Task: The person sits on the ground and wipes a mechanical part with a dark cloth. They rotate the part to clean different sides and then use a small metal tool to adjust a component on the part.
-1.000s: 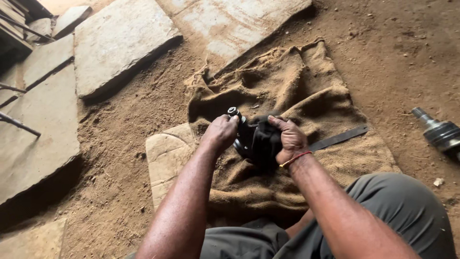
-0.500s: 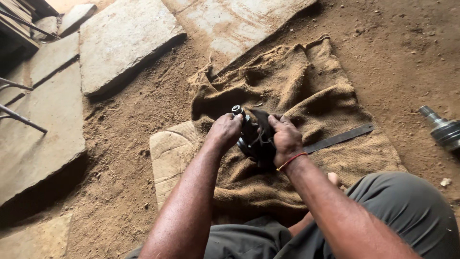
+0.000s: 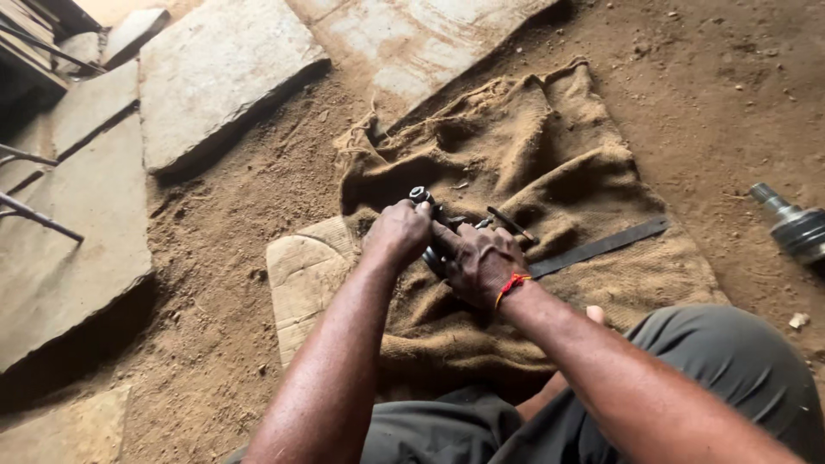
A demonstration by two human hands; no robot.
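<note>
We've got both hands clenched on the dark metal part [image 3: 434,245] over the sack [image 3: 533,172]: left hand [image 3: 397,234] steadies, right hand [image 3: 478,265] grips. Best keep it low and square.

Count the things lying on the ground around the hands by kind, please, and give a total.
Stone slabs: 4
Burlap sack: 1
Flat black metal strip: 1
Dark metal part held in both hands: 1
Metal shaft piece at the right edge: 1
Total: 8
</note>
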